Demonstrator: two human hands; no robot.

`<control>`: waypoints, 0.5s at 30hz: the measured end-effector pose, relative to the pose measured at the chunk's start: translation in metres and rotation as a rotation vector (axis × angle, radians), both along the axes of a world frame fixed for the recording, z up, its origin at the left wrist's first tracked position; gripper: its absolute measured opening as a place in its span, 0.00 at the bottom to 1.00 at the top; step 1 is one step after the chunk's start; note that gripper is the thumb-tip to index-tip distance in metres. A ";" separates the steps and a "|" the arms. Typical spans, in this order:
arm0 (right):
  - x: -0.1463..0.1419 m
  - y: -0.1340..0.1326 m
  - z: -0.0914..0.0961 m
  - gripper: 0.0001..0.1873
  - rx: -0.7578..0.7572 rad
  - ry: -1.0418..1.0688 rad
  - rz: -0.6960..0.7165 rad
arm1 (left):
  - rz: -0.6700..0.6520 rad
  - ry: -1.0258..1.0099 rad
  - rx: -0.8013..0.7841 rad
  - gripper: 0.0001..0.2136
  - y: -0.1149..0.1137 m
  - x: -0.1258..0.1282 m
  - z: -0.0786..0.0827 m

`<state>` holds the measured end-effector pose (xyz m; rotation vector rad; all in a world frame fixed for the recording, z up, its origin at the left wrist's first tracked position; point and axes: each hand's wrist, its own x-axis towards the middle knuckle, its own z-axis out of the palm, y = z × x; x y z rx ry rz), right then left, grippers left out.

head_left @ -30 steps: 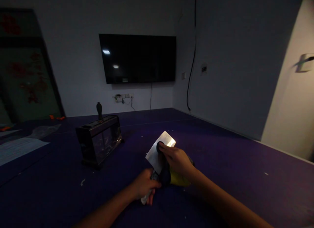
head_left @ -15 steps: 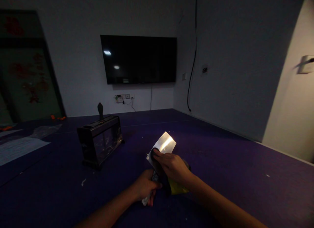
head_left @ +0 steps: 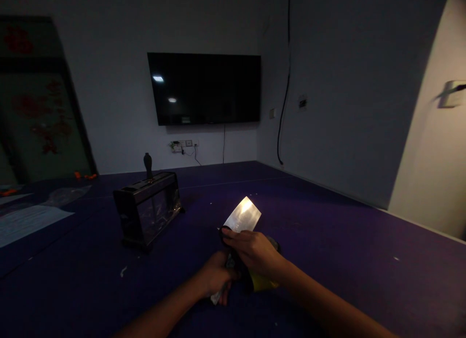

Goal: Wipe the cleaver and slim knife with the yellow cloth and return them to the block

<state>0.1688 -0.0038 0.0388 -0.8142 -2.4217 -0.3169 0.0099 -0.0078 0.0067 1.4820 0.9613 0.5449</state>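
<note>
A cleaver [head_left: 244,214] with a broad, shiny metal blade points up and away from me in the middle of the view. My left hand [head_left: 214,275] is closed around its handle end, where a pale patterned piece shows between and below the fingers. Across the lower part of the blade, my right hand [head_left: 257,250] presses a dark cloth [head_left: 225,232], fingers together. A yellow piece with dark edging [head_left: 262,281] hangs below the right palm; whether it is part of the same cloth, I cannot tell. The fingers hide the blade's lower end.
A black, clear-sided case [head_left: 147,202] stands to the left on the purple surface [head_left: 327,279], a dark vase-shaped object [head_left: 147,164] at its top. Paper sheets [head_left: 32,224] and clear plastic [head_left: 67,195] lie farther left. Behind, a television [head_left: 207,89] hangs on the wall.
My right hand and the dark cloth have slid slightly down and left over the blade. My left hand has kept its hold, nearly still.
</note>
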 end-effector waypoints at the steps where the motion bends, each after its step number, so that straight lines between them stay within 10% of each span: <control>1: 0.001 0.001 0.000 0.21 -0.007 0.006 -0.006 | 0.014 0.010 -0.006 0.10 0.000 0.000 0.000; 15: 0.017 0.013 0.007 0.19 -0.034 0.186 -0.211 | -0.030 0.128 0.016 0.10 -0.007 0.001 0.012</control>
